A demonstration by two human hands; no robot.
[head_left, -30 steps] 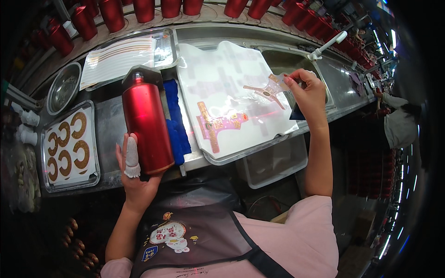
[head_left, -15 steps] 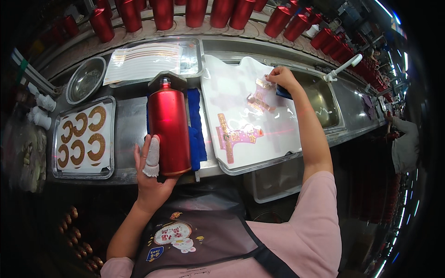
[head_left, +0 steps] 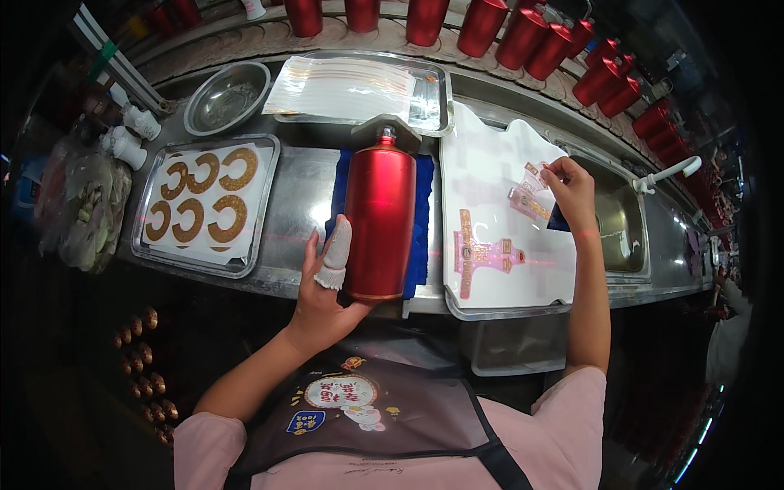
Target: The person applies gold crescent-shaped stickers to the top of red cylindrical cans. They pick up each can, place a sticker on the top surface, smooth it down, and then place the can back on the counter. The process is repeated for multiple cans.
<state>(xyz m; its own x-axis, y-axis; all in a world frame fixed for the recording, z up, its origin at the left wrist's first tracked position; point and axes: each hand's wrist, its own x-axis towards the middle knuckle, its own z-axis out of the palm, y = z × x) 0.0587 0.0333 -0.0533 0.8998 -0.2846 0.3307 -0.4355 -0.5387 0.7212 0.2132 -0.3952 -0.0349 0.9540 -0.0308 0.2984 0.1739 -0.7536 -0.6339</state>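
A red metallic bottle (head_left: 380,224) lies neck-away before me on a blue cloth (head_left: 423,216), its neck at a grey holder (head_left: 412,137). My left hand (head_left: 322,314) rests at its lower left side, fingers stretched out, thumb along the base. A whitish finger cot (head_left: 336,255) covers one finger. To the right, my right hand (head_left: 576,194) pinches the upper corner of a pink-and-gold decal (head_left: 529,199), over white sheeting (head_left: 482,151) on a tray. Another pink decal (head_left: 492,256) lies flat there. Something dark blue shows beneath my right hand.
On the left, a metal tray (head_left: 275,175) bears gold C-shaped pieces. Beyond it stand a metal bowl (head_left: 204,110) and a tray (head_left: 447,94) of striped sheets. A sink (head_left: 627,229) with a white faucet (head_left: 674,173) is at right. Several red bottles (head_left: 482,33) line the back.
My view has shifted left, so things sit further right in the picture. My right hand still pinches the decal; my left hand stays against the bottle.
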